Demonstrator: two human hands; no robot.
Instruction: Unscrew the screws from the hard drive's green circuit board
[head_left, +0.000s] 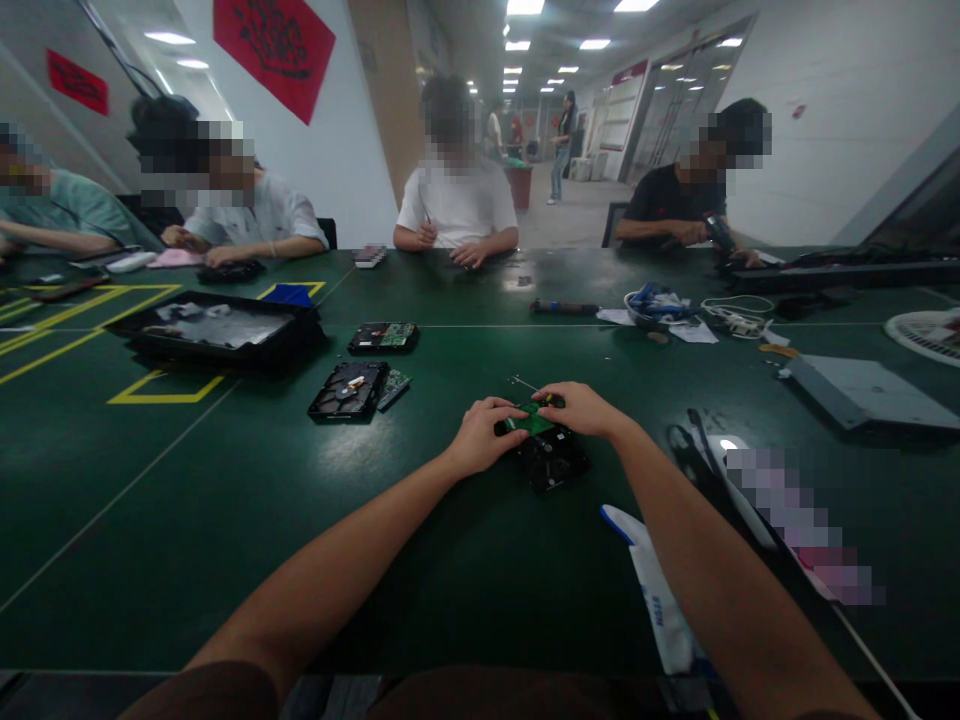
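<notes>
A black hard drive lies on the green table in front of me, with a green circuit board at its far end. Whether the board is still fastened to the drive, I cannot tell. My left hand is closed on the board's left side, thumb near and fingers beyond. From the left of my right hand sticks out the thin metal shaft of a screwdriver; its dark and yellow handle is mostly hidden under the curled fingers. That hand's fingertips also reach the board's right edge.
Left of my hands lie another hard drive, a loose circuit board and a further drive. Behind them stands a black tray. A glove, cables and a grey metal case are on the right. Several people sit opposite.
</notes>
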